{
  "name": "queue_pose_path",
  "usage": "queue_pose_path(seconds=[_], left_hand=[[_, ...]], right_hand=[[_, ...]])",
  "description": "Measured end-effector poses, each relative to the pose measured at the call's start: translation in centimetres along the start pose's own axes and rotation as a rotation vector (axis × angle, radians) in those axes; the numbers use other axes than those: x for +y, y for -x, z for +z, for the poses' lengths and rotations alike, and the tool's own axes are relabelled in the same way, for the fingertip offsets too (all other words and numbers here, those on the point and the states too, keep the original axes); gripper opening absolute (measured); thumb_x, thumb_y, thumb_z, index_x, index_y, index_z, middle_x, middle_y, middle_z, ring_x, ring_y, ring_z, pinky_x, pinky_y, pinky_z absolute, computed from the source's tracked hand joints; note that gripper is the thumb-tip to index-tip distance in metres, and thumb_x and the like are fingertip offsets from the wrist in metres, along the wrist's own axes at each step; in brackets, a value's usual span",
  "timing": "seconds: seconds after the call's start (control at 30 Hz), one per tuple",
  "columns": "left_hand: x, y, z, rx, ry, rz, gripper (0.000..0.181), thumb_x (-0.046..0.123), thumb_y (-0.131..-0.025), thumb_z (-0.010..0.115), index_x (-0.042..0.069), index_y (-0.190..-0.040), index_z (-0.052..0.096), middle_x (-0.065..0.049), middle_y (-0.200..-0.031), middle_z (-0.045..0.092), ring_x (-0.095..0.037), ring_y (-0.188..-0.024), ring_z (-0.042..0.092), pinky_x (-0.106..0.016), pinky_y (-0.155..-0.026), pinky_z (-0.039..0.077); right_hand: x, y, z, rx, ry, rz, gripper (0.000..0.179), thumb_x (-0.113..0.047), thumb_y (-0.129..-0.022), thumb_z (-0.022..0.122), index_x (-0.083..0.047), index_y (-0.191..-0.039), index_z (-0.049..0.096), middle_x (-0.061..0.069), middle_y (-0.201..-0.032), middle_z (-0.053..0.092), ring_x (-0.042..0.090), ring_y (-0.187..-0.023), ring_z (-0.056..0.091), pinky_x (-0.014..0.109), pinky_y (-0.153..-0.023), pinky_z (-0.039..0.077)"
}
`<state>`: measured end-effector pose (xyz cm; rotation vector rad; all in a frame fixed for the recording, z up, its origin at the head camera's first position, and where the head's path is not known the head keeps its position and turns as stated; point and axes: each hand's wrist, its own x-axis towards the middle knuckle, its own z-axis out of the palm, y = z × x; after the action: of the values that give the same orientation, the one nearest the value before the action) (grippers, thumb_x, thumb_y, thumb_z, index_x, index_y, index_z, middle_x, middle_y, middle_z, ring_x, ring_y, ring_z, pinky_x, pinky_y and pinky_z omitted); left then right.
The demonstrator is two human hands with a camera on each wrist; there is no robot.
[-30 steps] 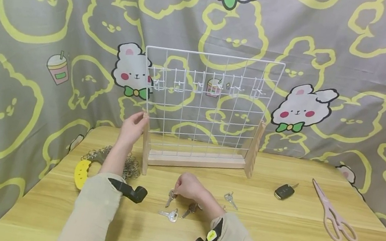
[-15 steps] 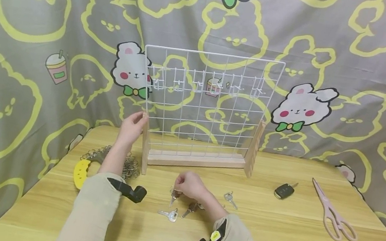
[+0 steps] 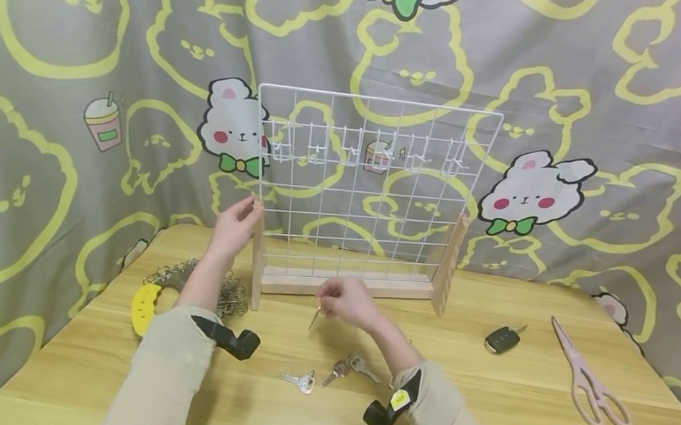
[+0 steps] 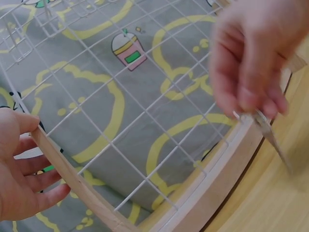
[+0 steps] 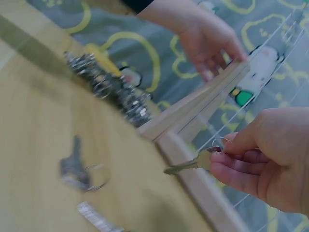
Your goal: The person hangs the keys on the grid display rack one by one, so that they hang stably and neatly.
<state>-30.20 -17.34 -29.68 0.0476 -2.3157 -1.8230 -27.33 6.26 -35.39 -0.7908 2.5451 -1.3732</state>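
Note:
My left hand (image 3: 235, 227) holds the top of the left wooden upright (image 4: 72, 176) of a white wire grid rack, thumb at its tip and fingers behind. White hooks (image 3: 416, 159) hang in a row on the upper part of the grid. My right hand (image 3: 354, 303) pinches a key (image 5: 186, 165) by its small ring, blade hanging down, in front of the rack's wooden base (image 3: 278, 281). On the table lie a silver key (image 3: 299, 380), a darker key (image 3: 336, 372) and another key (image 3: 364, 368); one more is mostly hidden behind my right forearm.
Left of the rack, a heap of metal rings (image 3: 232, 297) lies by a yellow curved piece (image 3: 142, 308), partly behind my left arm. To the right are a black car key (image 3: 502, 339) and pink scissors (image 3: 585, 381). A patterned curtain (image 3: 569, 259) hangs behind the table.
My right hand has lifted the key off the table and moved it up and away, towards the rack's base. The left hand stays on the upright.

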Motion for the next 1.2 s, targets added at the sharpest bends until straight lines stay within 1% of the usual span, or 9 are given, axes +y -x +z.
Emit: queue_pose_path(seconds=[0.1, 0.2, 0.4, 0.47, 0.6, 0.77, 0.83, 1.0, 1.2], left_hand=[[0.0, 0.1, 0.0, -0.004, -0.006, 0.004, 0.056, 0.028, -0.098, 0.046, 0.011, -0.147, 0.024, -0.012, -0.149, 0.028, -0.027, -0.133, 0.031, -0.039, -0.106, 0.032], [0.1, 0.1, 0.1, -0.009, -0.011, 0.010, 0.056, 0.028, -0.098, 0.046, 0.010, -0.147, 0.025, -0.013, -0.148, 0.029, -0.028, -0.133, 0.031, -0.039, -0.106, 0.033], [0.2, 0.3, 0.1, -0.012, -0.011, 0.002, 0.056, 0.027, -0.098, 0.046, 0.009, -0.147, 0.025, -0.014, -0.148, 0.029, -0.028, -0.133, 0.032, -0.040, -0.106, 0.033], [0.2, 0.3, 0.0, -0.013, -0.012, -0.003, 0.056, 0.027, -0.098, 0.046, 0.009, -0.147, 0.025, -0.014, -0.148, 0.029, -0.029, -0.133, 0.032, -0.040, -0.106, 0.033], [0.1, 0.2, 0.0, -0.015, -0.008, -0.010, 0.055, 0.026, -0.098, 0.046, 0.009, -0.146, 0.025, -0.015, -0.147, 0.030, -0.029, -0.132, 0.032, -0.040, -0.105, 0.033], [0.2, 0.3, 0.1, -0.015, -0.001, -0.015, 0.055, 0.026, -0.098, 0.047, 0.011, -0.146, 0.027, -0.015, -0.147, 0.030, -0.029, -0.132, 0.033, -0.039, -0.105, 0.034], [0.2, 0.3, 0.1, -0.014, 0.000, -0.015, 0.055, 0.026, -0.098, 0.046, 0.011, -0.146, 0.027, -0.015, -0.147, 0.031, -0.029, -0.132, 0.033, -0.040, -0.105, 0.034], [0.2, 0.3, 0.0, -0.005, 0.001, -0.016, 0.054, 0.026, -0.098, 0.046, 0.011, -0.146, 0.027, -0.015, -0.146, 0.032, -0.030, -0.131, 0.034, -0.041, -0.105, 0.033], [0.3, 0.3, -0.1, -0.004, 0.007, -0.014, 0.053, 0.025, -0.098, 0.046, 0.011, -0.146, 0.028, -0.016, -0.146, 0.032, -0.031, -0.131, 0.034, -0.041, -0.105, 0.033]], right_hand=[[-1.5, -0.4, -1.1, 0.014, 0.009, -0.012, 0.009, 0.003, -0.088, 0.055, 0.006, -0.091, 0.063, 0.010, -0.078, 0.063, 0.024, -0.070, 0.064, 0.033, -0.066, 0.057], [-3.0, -0.9, -2.1, 0.034, 0.030, -0.050, 0.007, 0.001, -0.090, 0.055, 0.004, -0.089, 0.062, 0.010, -0.077, 0.062, 0.025, -0.071, 0.063, 0.033, -0.066, 0.056], [-6.0, -2.1, -3.5, 0.114, 0.106, -0.115, 0.005, -0.002, -0.089, 0.057, -0.001, -0.086, 0.061, 0.005, -0.075, 0.062, 0.017, -0.067, 0.062, 0.027, -0.063, 0.055], [-7.0, -2.5, -3.9, 0.137, 0.120, -0.141, 0.005, -0.004, -0.090, 0.057, -0.002, -0.087, 0.061, 0.005, -0.075, 0.062, 0.019, -0.067, 0.062, 0.025, -0.062, 0.054], [-8.9, -3.3, -4.3, 0.176, 0.132, -0.199, 0.005, -0.007, -0.091, 0.058, -0.003, -0.089, 0.061, 0.010, -0.077, 0.063, 0.025, -0.069, 0.062, 0.023, -0.058, 0.051], [-10.8, -4.2, -4.5, 0.217, 0.163, -0.223, 0.007, -0.010, -0.091, 0.058, -0.004, -0.093, 0.061, 0.006, -0.077, 0.064, 0.019, -0.067, 0.061, 0.023, -0.057, 0.051], [-11.5, -4.6, -4.5, 0.234, 0.150, -0.229, 0.008, -0.010, -0.091, 0.058, -0.003, -0.095, 0.060, 0.005, -0.079, 0.064, 0.017, -0.068, 0.062, 0.022, -0.059, 0.052], [-13.3, -5.6, -4.5, 0.293, 0.098, -0.260, 0.007, -0.010, -0.092, 0.058, -0.003, -0.095, 0.058, 0.009, -0.081, 0.064, 0.022, -0.071, 0.062, 0.022, -0.059, 0.052], [-15.3, -6.6, -4.5, 0.350, 0.098, -0.288, 0.007, -0.010, -0.092, 0.057, -0.002, -0.094, 0.056, 0.007, -0.078, 0.061, 0.020, -0.068, 0.061, 0.021, -0.056, 0.051]])
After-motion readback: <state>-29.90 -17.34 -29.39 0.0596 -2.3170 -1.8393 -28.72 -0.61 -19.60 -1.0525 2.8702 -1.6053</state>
